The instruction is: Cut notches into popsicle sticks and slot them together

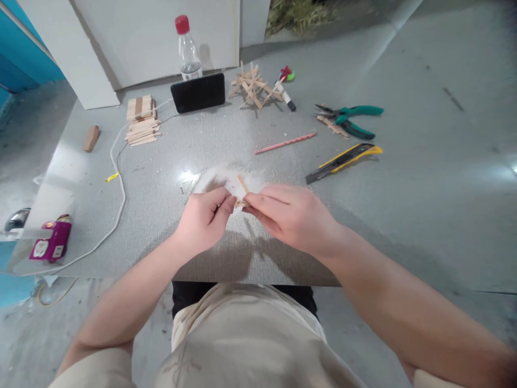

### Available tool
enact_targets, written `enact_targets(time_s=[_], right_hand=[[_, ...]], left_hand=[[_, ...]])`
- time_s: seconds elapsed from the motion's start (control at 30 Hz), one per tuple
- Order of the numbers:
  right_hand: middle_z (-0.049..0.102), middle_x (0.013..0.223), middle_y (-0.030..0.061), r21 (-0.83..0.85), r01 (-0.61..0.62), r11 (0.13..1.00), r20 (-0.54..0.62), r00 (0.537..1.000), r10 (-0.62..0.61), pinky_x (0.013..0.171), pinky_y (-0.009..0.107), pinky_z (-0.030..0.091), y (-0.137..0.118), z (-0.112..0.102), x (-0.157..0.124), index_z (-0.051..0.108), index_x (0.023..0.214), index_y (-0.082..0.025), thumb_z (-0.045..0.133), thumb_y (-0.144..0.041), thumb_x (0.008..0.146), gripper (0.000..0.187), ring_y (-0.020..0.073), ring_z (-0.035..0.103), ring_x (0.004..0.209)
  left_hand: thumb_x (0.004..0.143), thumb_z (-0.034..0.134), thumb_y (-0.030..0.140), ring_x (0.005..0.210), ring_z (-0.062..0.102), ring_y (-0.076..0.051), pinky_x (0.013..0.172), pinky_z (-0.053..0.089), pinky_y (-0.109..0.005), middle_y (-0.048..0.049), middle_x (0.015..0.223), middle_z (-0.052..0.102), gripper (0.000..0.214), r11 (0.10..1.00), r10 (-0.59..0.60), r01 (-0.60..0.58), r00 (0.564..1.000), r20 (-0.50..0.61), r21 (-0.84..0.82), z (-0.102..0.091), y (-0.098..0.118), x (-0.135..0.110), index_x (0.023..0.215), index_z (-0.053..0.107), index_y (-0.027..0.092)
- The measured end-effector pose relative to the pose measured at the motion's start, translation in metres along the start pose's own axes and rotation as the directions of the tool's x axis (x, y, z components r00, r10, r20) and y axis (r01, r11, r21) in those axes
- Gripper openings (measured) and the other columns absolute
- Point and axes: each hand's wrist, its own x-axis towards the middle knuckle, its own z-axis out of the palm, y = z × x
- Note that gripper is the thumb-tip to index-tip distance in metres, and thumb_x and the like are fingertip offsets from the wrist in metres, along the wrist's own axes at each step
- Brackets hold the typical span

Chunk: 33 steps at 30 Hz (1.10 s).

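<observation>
My left hand [208,215] and my right hand [288,213] meet over the near middle of the grey table [181,134]. Both pinch a small wooden stick piece [242,186] between fingertips; its upper end pokes up between them. Under the hands lies a white sheet [214,178] with a bright glare on it. Both hands are closed in a pinch.
A stack of wooden sticks [141,119] lies far left, a stick structure [254,86] at the back, with a phone [197,92] and bottle [188,51]. A pink pencil [285,143], utility knife [343,160], green pliers [349,118], a marker [285,97] and a white cable [119,205] are around.
</observation>
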Motion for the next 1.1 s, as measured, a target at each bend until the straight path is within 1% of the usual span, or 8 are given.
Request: enact_targets(time_s=[0.2, 0.33, 0.47, 0.57, 0.77, 0.9, 1.0, 1.1], right_hand=[[0.053, 0.062, -0.0004, 0.006, -0.014, 1.0, -0.001, 1.0, 0.014, 0.055, 0.031, 0.032, -0.002, -0.001, 0.0, 0.068, 0.089, -0.015, 0.048, -0.022, 0.104, 0.026, 0.0139, 0.044, 0.056], [0.053, 0.061, -0.0016, 0.187, -0.151, 0.971, 0.039, 0.988, 0.147, 0.055, 0.029, 0.031, -0.004, 0.0, 0.002, 0.065, 0.08, -0.018, 0.053, -0.021, 0.1, 0.023, 0.0122, 0.044, 0.056], [0.052, 0.059, -0.0043, 0.471, -0.416, 0.778, 0.211, 0.91, 0.358, 0.053, 0.026, 0.031, -0.006, 0.003, 0.004, 0.062, 0.079, -0.019, 0.056, -0.026, 0.096, 0.02, 0.0099, 0.043, 0.053], [0.049, 0.057, -0.0056, 0.564, -0.543, 0.622, 0.326, 0.839, 0.436, 0.052, 0.025, 0.031, -0.008, 0.005, 0.003, 0.062, 0.082, -0.019, 0.052, -0.03, 0.097, 0.021, 0.0096, 0.042, 0.051], [0.05, 0.059, -0.005, 0.56, -0.455, 0.693, 0.218, 0.887, 0.407, 0.053, 0.025, 0.031, -0.011, 0.008, 0.001, 0.059, 0.078, -0.02, 0.052, -0.024, 0.093, 0.017, 0.0097, 0.042, 0.053], [0.049, 0.058, -0.0052, 0.555, -0.438, 0.707, 0.177, 0.893, 0.414, 0.053, 0.026, 0.029, -0.013, 0.009, -0.001, 0.058, 0.075, -0.021, 0.053, -0.023, 0.091, 0.017, 0.0094, 0.041, 0.052], [0.047, 0.057, -0.0053, 0.572, -0.472, 0.671, 0.211, 0.875, 0.435, 0.053, 0.026, 0.028, -0.011, 0.014, -0.002, 0.057, 0.074, -0.021, 0.052, -0.025, 0.091, 0.018, 0.0097, 0.04, 0.051], [0.045, 0.056, -0.0055, 0.581, -0.56, 0.591, 0.265, 0.816, 0.514, 0.054, 0.027, 0.028, -0.008, 0.017, 0.002, 0.053, 0.071, -0.021, 0.051, -0.026, 0.091, 0.021, 0.0104, 0.04, 0.052]], left_hand=[[0.099, 0.045, 0.028, 0.049, 0.035, -0.007, 0.048, 0.028, -0.021, 0.0058, 0.053, 0.041, 0.036, 1.0, 0.01, -0.01, 1.0, 0.011, -0.008, 0.0, -0.001, 0.0, 0.065, 0.041, 0.019], [0.099, 0.047, 0.028, 0.048, 0.035, -0.006, 0.047, 0.028, -0.02, 0.0063, 0.053, 0.041, 0.036, 1.0, 0.025, -0.025, 1.0, 0.01, 0.008, 0.002, -0.002, 0.0, 0.065, 0.043, 0.019], [0.099, 0.047, 0.024, 0.048, 0.036, -0.006, 0.048, 0.028, -0.02, 0.0065, 0.052, 0.042, 0.034, 0.998, 0.038, -0.038, 0.999, -0.008, 0.044, 0.003, -0.003, 0.0, 0.066, 0.046, 0.018], [0.099, 0.048, 0.024, 0.047, 0.035, -0.006, 0.048, 0.028, -0.02, 0.007, 0.052, 0.04, 0.033, 0.993, 0.103, -0.101, 0.993, -0.048, 0.06, 0.005, -0.004, -0.002, 0.067, 0.046, 0.018], [0.098, 0.048, 0.023, 0.047, 0.034, -0.006, 0.049, 0.03, -0.021, 0.0066, 0.054, 0.038, 0.032, 0.988, 0.141, -0.136, 0.987, -0.076, 0.068, 0.009, -0.008, -0.008, 0.067, 0.042, 0.019], [0.098, 0.048, 0.023, 0.047, 0.034, -0.006, 0.049, 0.029, -0.02, 0.0065, 0.055, 0.039, 0.03, 0.988, 0.143, -0.138, 0.987, -0.076, 0.068, 0.011, -0.008, -0.01, 0.068, 0.044, 0.019], [0.098, 0.048, 0.024, 0.047, 0.035, -0.006, 0.049, 0.029, -0.021, 0.0065, 0.054, 0.04, 0.03, 0.991, 0.127, -0.124, 0.99, -0.058, 0.04, 0.013, -0.01, -0.007, 0.068, 0.044, 0.019], [0.097, 0.047, 0.025, 0.048, 0.035, -0.007, 0.049, 0.028, -0.022, 0.0059, 0.053, 0.04, 0.032, 0.999, 0.036, -0.036, 0.999, -0.025, 0.026, 0.012, -0.007, 0.001, 0.066, 0.042, 0.019]])
